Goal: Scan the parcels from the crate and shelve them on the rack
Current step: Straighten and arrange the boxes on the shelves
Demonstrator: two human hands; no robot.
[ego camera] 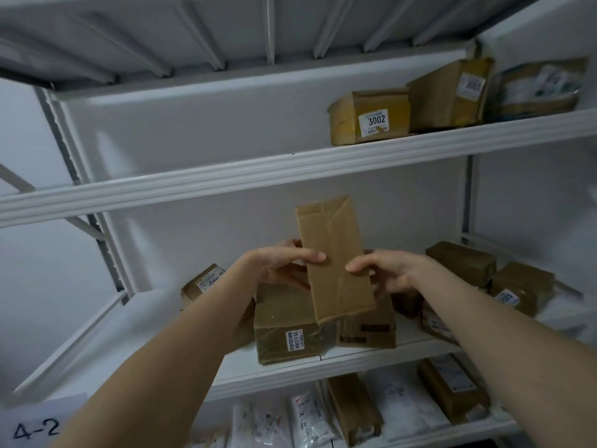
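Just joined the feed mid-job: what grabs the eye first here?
A tall cardboard parcel sits dead centre, gripped nearly upright by the left hand and right hand in front of the boxes on the middle shelf. On the upper shelf, at the right, a box labelled 3002 stands out.

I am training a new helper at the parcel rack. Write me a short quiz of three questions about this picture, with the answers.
1. True or false: only the left hand holds the brown parcel, and the right hand hangs free.
2. Which number is on the label of the leftmost box on the upper shelf? A) 3002 B) 4002 C) 7010
3. Fill in: the paper sign at the lower left reads ____.

Key: 1 false, both hands hold it; 2 A; 3 4-2.
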